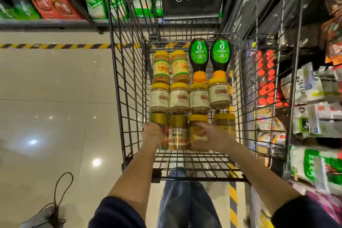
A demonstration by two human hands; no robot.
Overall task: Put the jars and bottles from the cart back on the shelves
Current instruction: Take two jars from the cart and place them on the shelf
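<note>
Jars and bottles lie in rows on the floor of a black wire cart. At the far end are two dark bottles with green labels and two yellow-lidded jars. A middle row holds several pale jars. In the near row, my left hand grips the leftmost gold-lidded jar. My right hand grips a yellow-lidded jar. Between them lies another gold-lidded jar, and a fourth jar lies at the right.
Shelves with packets and red-capped goods stand close on the right of the cart. More shelves with green and red bags run across the far left. Tiled floor with a yellow-black stripe lies on the left.
</note>
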